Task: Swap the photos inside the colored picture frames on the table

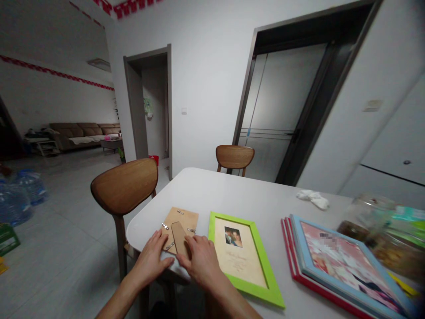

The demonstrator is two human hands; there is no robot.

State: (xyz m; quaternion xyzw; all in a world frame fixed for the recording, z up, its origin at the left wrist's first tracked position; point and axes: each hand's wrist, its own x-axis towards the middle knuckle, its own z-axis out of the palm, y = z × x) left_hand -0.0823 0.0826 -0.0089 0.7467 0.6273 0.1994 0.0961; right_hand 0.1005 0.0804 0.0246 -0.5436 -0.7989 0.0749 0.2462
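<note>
One brown backing board (187, 220) lies on the surface (232, 190) just left of the green frame (263, 257), four metal clips (165, 226) showing; step in hand looks like steadying it, next move likely calling for a firmer hold. Left hand (152, 254) touches it, grip loosely spread; right hand (202, 257) curls nearer the green frame, pinch unclear. Count: one green frame; right of it, one blue frame (302, 243).

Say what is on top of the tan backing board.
On the backing board: a stand flap and small metal clips. The right hand covers part of its lower right; the surface there and beneath the flap cannot be seen.
</note>
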